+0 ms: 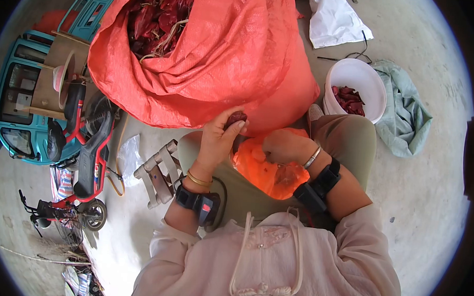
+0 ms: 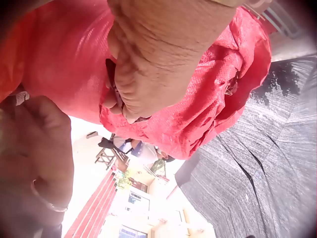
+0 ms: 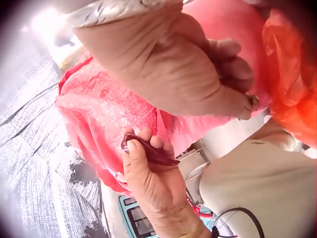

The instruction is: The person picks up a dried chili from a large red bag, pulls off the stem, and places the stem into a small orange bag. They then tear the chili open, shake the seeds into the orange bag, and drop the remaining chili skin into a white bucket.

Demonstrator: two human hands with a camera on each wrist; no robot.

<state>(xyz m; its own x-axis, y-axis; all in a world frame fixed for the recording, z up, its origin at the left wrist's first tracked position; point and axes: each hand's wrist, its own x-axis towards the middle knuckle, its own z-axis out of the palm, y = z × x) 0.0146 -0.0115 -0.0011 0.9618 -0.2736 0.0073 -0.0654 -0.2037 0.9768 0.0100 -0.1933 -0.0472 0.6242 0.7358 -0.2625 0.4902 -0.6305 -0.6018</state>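
Observation:
My left hand (image 1: 216,139) holds a dried dark red chili pepper (image 1: 236,118) close to the front of a big red woven sack (image 1: 236,62). In the right wrist view the chili (image 3: 151,151) lies across the fingers with the thumb pressed on it. My right hand (image 1: 290,146) is over an orange plastic bag (image 1: 270,174) on the lap, its fingers curled. Between its thumb and fingertips sits a small brownish stem bit (image 3: 254,101). More dried chilies (image 1: 160,20) show through the sack's open mouth.
At the right stands a white bucket (image 1: 376,91) with red chili pieces inside, beside a crumpled grey-green sack (image 1: 405,111). A small folding stool (image 1: 161,171) is left of the knees. Farther left are a red scooter (image 1: 91,162) and a teal vehicle (image 1: 17,104).

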